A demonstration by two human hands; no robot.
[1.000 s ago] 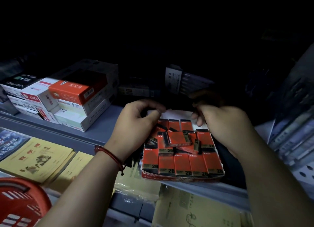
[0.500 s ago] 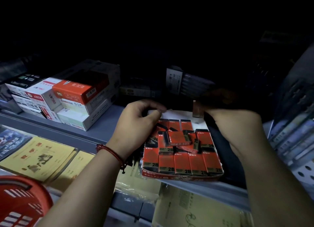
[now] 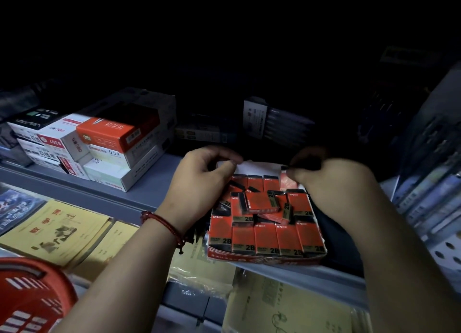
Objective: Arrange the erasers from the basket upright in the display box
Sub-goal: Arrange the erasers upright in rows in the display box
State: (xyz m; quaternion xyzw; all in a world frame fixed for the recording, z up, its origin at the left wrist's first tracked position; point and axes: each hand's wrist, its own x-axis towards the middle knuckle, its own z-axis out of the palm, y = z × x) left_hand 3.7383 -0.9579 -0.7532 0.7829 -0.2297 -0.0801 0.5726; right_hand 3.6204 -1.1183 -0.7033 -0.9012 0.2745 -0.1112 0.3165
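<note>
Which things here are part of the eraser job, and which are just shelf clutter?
Job: display box, erasers in it, the eraser pinched by the right hand, left hand holding the box's back flap, basket.
Clutter: stacked cartons, yellow notebooks, pen packs.

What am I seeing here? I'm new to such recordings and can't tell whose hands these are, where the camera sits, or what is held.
There is no machine: these are a person's two bare hands, filmed by one camera worn on the head, looking down. On the grey shelf stands a red box of red erasers in upright rows, with a few loose ones lying on top. The left hand pinches the box's white back flap. The right hand holds one eraser at the box's back right corner. Stacked cartons sit to the left, yellow booklets lower down, and a red basket at bottom left.
</note>
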